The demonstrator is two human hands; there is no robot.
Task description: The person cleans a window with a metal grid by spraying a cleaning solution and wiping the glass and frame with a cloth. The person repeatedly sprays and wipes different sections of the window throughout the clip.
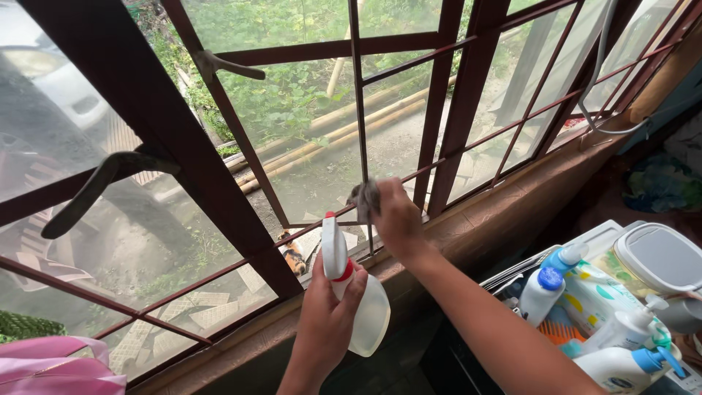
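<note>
Your left hand (pixel 327 311) is closed around the spray bottle (pixel 356 292). At its 1 o'clock, your right hand (pixel 398 216) pinches the cloth (pixel 365 199) against the window bar (pixel 360 146).

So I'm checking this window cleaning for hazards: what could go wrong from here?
1. The right hand presses a grey cloth against the thin window bars; the fingers could scrape or catch on them.
2. The spray bottle in the left hand may drip onto the wooden sill.
</note>
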